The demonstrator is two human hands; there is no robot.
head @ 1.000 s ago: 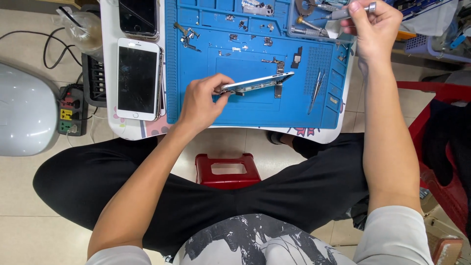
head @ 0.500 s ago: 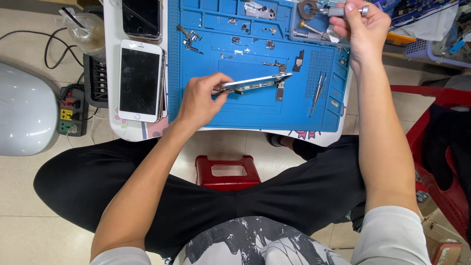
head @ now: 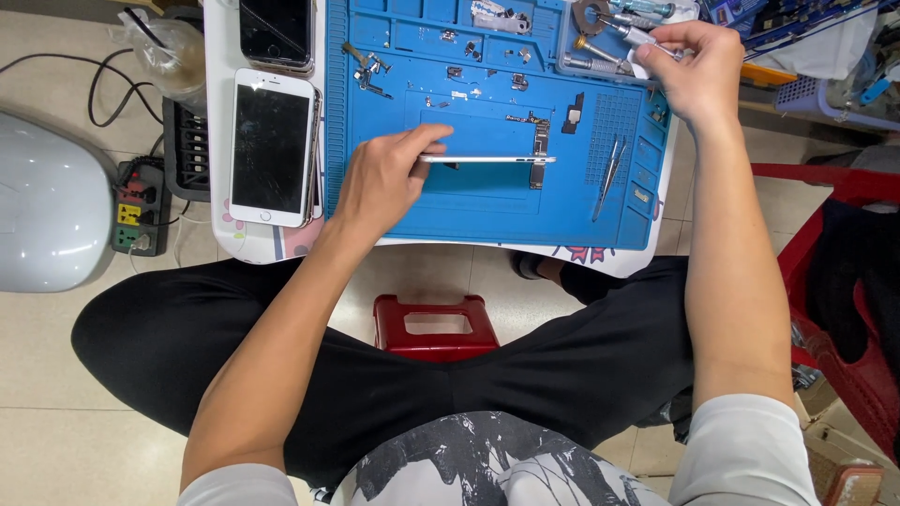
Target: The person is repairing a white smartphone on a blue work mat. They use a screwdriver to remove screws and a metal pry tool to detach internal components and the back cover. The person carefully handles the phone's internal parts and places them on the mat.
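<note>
Left hand [head: 384, 183]: clamped by thumb and fingertips on the near end of a thin silver phone frame [head: 487, 159], held on edge just above the blue mat [head: 375, 122].
Right hand [head: 689, 70]: closed around the grip of a screwdriver [head: 630, 34], up at the far right corner of the mat, well apart from the left hand.
Frame position: running rightward from the left fingertips, level, its far end just beside a dark bracket part [head: 539, 150] lying on the mat; touching or not, cannot tell.
Handling: likely light and stiff, but thin enough to bend or twist if levered from one end; bare metal edges probably smooth and slippery.
Grip advice: best taken along the long side rails, pinched near the middle or at both ends, never by the open inner face.
Look: slim pale metal strip seen edge-on, rounded corner at the right, a darker notch underneath near the fingers.
Beyond the fingertips: small screws and metal shields [head: 366, 67] scattered in the mat's upper compartments.
Right of the frame: tweezers [head: 607, 176] lying slanted on the mat.
Left of the left hand: a white phone [head: 272, 145] face up on the table edge, a dark-screened phone [head: 274, 33] above it.
Further left: a power strip [head: 131, 206] on the tiled floor and a pale grey rounded casing [head: 47, 201].
Near the right hand: loose driver bits and a round reel [head: 591, 14] in the corner tray.
Below the table: a red stool [head: 436, 328] between crossed legs in black trousers.
</note>
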